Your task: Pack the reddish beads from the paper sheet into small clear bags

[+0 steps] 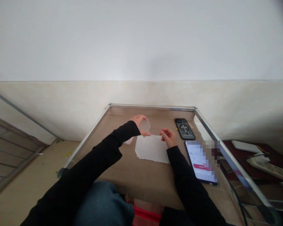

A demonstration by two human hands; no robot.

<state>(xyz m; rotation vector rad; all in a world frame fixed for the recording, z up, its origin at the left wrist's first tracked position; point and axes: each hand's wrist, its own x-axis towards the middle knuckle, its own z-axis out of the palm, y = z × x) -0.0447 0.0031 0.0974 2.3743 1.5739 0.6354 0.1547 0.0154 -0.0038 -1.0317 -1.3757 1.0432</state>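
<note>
On a cardboard-covered tabletop [141,185] framed in metal [151,107], a white fabric sheet [151,149] is laid flat. Its upper edge is pinched by the right grip [168,138], held closed on it. A transparent curved strip [145,126] is clamped in the left grip [139,123], just above the sheet. A pink scrap [129,141] is seen beneath the left wrist. Off to the right, a black-cased phone [185,129] and a lit-screen device [200,162] are placed on the cardboard.
</note>
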